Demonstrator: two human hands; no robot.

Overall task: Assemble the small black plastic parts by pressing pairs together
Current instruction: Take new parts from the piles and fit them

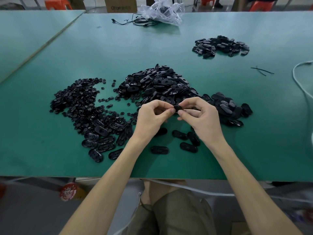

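Above the worktop (50,150), before the heaped ovals (157,82), left hand (152,116) and right hand (203,117) are both pinching one black part (177,108) in their fingers (186,101), where skewed pressing could be leaving it half-seated or slipping.

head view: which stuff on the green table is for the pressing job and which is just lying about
Job: black part pinched between left hand and right hand; round-part pile; big oval pile; far oval pile.
Lying about: clear plastic bag; black cable; black ties; white cable.
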